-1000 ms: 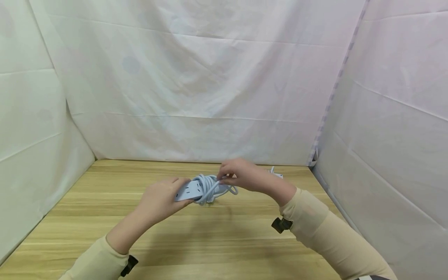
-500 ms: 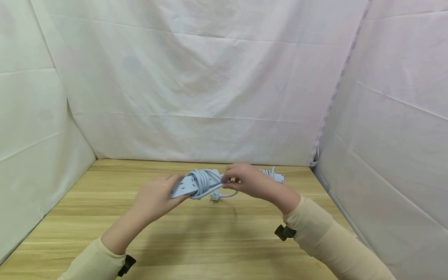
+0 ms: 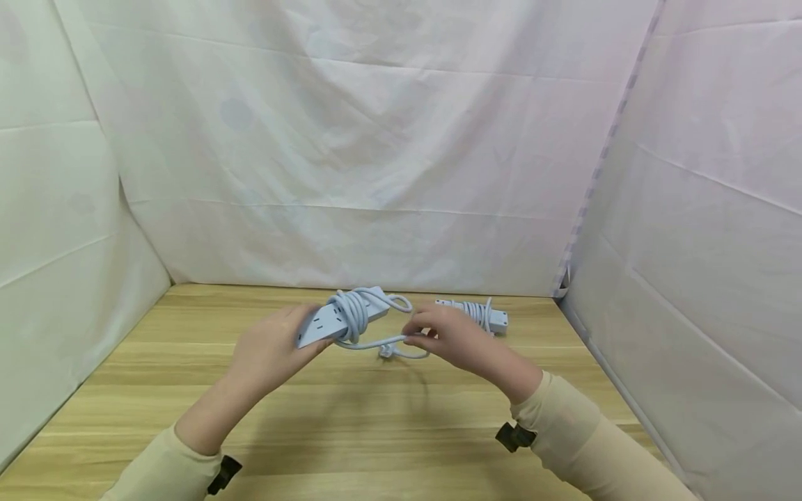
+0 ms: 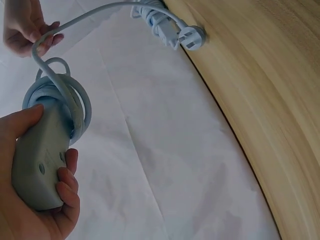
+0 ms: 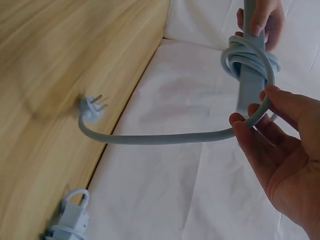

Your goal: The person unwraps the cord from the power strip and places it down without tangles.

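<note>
My left hand grips one end of a pale blue power strip, holding it tilted above the table. Several turns of its cord are wound round the middle of the strip. My right hand pinches a loose length of that cord between thumb and fingers, to the right of the strip. From there the cord runs on to the plug, whose prongs show in both wrist views. In the right wrist view, the fingertips touch the bent cord. A small free loop stands out near the strip's far end.
A second power strip, wrapped in its own cord, lies on the wooden table behind my right hand. White cloth hangs at the back and along both sides.
My right hand has drawn the cord away rightward and slightly down, so a longer loose stretch shows. My left hand and the strip have shifted left. The plug has come into view below the cord.
</note>
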A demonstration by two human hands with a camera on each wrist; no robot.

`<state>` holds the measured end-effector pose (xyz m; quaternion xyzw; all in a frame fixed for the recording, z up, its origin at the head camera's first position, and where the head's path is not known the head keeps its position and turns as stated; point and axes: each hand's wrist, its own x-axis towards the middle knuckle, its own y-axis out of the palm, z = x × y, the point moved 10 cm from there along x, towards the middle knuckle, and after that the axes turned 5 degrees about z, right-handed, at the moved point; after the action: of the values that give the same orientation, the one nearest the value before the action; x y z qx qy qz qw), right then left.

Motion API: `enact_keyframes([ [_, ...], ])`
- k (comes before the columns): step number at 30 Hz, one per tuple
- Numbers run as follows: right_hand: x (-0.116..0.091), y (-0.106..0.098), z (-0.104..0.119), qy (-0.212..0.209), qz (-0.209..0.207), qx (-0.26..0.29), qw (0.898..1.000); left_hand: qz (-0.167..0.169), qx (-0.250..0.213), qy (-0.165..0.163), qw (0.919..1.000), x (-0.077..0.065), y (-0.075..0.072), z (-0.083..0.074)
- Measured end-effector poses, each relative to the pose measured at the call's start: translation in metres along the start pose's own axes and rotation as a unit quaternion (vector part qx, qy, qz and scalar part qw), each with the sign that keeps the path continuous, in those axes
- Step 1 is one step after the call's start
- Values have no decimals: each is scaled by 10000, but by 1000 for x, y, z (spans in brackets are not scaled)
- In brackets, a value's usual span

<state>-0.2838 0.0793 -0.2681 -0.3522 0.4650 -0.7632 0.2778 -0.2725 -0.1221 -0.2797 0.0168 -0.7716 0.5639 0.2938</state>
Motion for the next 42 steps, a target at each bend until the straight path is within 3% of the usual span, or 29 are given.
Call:
enact_keyframes([
  [8,-1,19,-21,410,256,372,9981,-246,-117,181,9995,-2,-11,-6],
  [17,4,36,-38,612,469,377,9963,-521,28,728,9960,-7,-15,-19],
  [30,9,62,-45,923,938,768,9883,-441,-103,682,9966,-5,-13,-20],
  [33,7,61,-44,953,871,721,9890,-452,-102,607,9971,-4,-13,-17],
  [39,2,42,-37,930,300,681,9929,-385,-140,388,9984,-4,-14,-8],
  [42,-3,27,-38,1390,-55,487,9891,-372,-127,339,9986,-5,-14,-4],
])
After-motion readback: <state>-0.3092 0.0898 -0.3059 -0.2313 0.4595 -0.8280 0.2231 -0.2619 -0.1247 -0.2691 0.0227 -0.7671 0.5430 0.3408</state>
